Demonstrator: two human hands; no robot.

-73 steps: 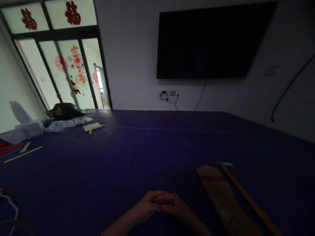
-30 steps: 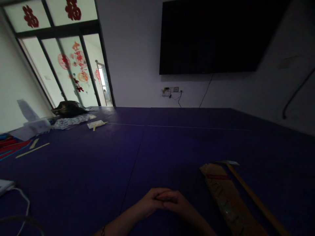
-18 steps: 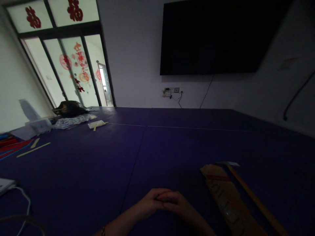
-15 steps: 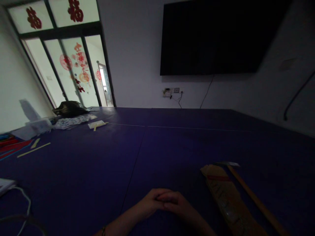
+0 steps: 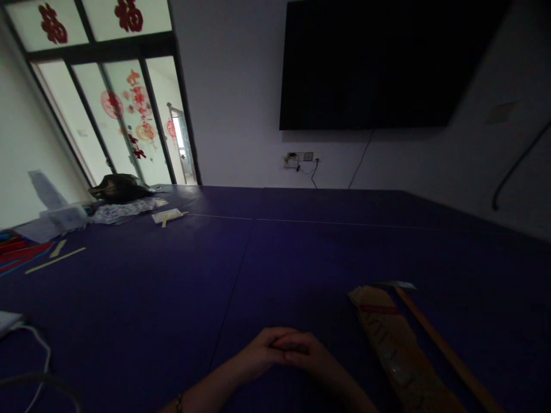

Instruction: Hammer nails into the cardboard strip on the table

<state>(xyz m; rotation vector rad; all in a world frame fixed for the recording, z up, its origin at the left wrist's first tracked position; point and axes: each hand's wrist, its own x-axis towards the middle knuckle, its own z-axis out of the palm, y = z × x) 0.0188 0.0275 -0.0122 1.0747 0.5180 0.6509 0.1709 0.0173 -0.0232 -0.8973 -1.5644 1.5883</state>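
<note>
My left hand (image 5: pixel 263 351) and my right hand (image 5: pixel 306 351) are clasped together low in the middle of the head view, above the dark blue-purple tabletop (image 5: pixel 172 310). Their fingers are closed against each other, and no object shows between them. A bracelet sits on my left wrist. Right of the hands lies a long brown paper bag (image 5: pixel 387 335) with a red band, dark lettering and a shiny patch. Alongside it rests a tool with a long wooden handle (image 5: pixel 443 344) and a narrow, pointed metal head (image 5: pixel 398 284). Neither hand touches the bag or the tool.
At the far left are a black bag (image 5: pixel 119 188), patterned sheets (image 5: pixel 124 211), a white pad with yellow strips (image 5: pixel 167 215), a clear plastic box (image 5: pixel 64 217) and red folders (image 5: pixel 21 255). A white cable (image 5: pixel 45 350) runs along the near left. A television (image 5: pixel 379 69) hangs ahead.
My view has shifted very slightly, so the surroundings sit a little higher and further left. Both hands stay clasped, and nothing on the table has moved.
</note>
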